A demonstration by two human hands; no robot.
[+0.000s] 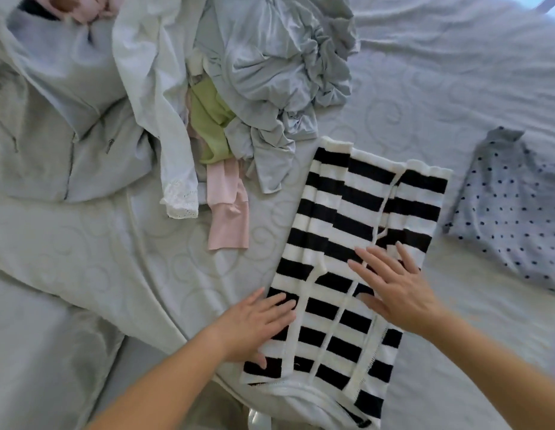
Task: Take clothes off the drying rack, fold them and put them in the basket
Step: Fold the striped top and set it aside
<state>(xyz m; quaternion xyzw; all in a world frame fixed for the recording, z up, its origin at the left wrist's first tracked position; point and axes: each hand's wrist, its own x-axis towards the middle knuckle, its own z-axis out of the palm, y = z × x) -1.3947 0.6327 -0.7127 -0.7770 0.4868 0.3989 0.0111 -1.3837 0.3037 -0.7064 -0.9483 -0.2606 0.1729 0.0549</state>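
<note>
A black-and-white striped knit top (356, 212) lies folded lengthwise on the bed, running from the near edge toward the back right. My left hand (254, 324) lies flat on its near left edge, fingers straight. My right hand (394, 287) presses flat on the middle of the top, fingers spread. Neither hand grips the fabric. No basket or drying rack is in view.
A heap of unfolded clothes (270, 72) fills the back left: a grey zip hoodie (68, 144), a white garment, green (211, 119) and pink (228, 212) pieces. A folded grey polka-dot garment (512, 212) lies at the right. The pale quilted bed cover (130, 259) spreads underneath.
</note>
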